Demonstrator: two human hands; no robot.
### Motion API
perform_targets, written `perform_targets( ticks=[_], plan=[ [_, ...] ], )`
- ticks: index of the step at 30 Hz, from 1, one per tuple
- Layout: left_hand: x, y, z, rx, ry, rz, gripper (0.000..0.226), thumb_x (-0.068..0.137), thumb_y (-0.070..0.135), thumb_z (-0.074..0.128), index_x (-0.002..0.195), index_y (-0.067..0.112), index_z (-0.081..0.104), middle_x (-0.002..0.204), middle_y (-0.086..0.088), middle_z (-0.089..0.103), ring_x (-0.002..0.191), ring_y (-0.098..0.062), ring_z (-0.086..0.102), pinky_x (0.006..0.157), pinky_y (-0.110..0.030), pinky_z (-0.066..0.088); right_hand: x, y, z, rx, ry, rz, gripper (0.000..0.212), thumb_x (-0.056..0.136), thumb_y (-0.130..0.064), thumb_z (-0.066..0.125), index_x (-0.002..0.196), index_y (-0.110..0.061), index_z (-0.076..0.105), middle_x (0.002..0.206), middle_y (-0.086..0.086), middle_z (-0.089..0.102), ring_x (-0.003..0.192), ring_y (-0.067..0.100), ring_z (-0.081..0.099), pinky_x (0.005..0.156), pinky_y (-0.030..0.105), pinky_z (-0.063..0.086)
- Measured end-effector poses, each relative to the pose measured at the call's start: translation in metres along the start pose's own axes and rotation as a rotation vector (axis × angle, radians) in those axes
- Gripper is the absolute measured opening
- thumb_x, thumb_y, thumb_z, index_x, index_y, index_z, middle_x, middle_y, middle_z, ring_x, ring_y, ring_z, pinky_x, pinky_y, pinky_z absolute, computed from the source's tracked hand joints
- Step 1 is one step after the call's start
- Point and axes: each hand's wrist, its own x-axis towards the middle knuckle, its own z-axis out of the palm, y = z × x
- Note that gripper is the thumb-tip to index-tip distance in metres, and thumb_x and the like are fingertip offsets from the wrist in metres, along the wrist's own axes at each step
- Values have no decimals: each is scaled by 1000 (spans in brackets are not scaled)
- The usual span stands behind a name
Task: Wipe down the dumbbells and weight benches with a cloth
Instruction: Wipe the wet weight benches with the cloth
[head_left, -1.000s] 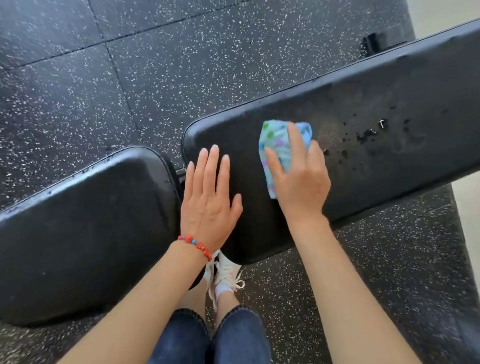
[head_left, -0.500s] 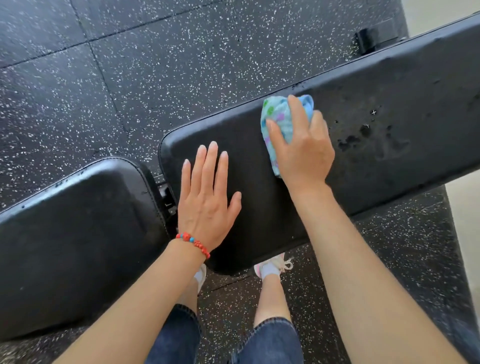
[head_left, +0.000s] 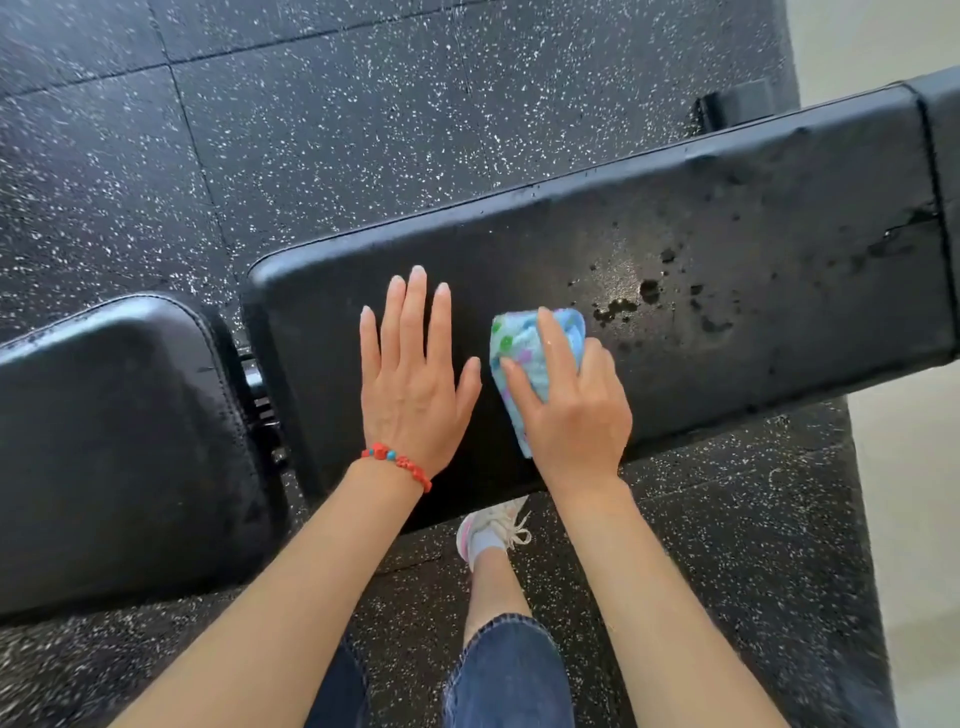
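A black padded weight bench runs across the view: its long back pad (head_left: 753, 249) at centre and right, its seat pad (head_left: 114, 436) at the left. My right hand (head_left: 571, 410) grips a folded light-blue cloth (head_left: 524, 358) with coloured dots and presses it on the back pad near the front edge. My left hand (head_left: 415, 384) lies flat on the same pad just left of the cloth, fingers straight, a red bead bracelet on the wrist. Wet droplets and dark marks (head_left: 649, 296) sit on the pad to the right of the cloth. No dumbbells are in view.
Black speckled rubber floor (head_left: 337, 114) surrounds the bench. A metal hinge (head_left: 260, 395) joins the two pads. My leg in blue jeans and a white sneaker (head_left: 488, 530) stand under the pad's front edge. A pale floor strip (head_left: 909, 467) runs along the right.
My right hand has drawn the cloth back from the pad's far edge toward the near edge. The view has shifted, showing more of the pad's right end. My left hand stays flat.
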Motion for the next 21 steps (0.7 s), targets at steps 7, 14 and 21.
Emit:
perform_targets(
  ticks=[7, 14, 21],
  plan=[
    [-1, -1, 6, 80, 5, 0, 60, 91, 35, 38, 141, 3, 30, 148, -22, 30, 138, -34, 20, 114, -49, 11, 81, 5, 20, 0, 121, 26, 42, 86, -42, 50, 112, -12, 64, 75, 11, 58, 62, 23, 57, 49, 30, 46],
    [-1, 2, 4, 88, -12, -11, 59, 91, 34, 37, 141, 3, 29, 148, -22, 30, 138, -35, 21, 113, -49, 11, -20, 56, -17, -40, -6, -22, 41, 93, -41, 49, 119, -11, 57, 74, 10, 51, 61, 20, 49, 54, 29, 45],
    [10, 28, 3, 24, 49, 17, 56, 91, 31, 40, 139, 1, 34, 146, -23, 32, 138, -36, 22, 114, -50, 12, 56, 58, 8, -44, 127, 74, 37, 84, -36, 58, 111, -13, 65, 75, 12, 58, 61, 24, 57, 51, 29, 46]
  ],
)
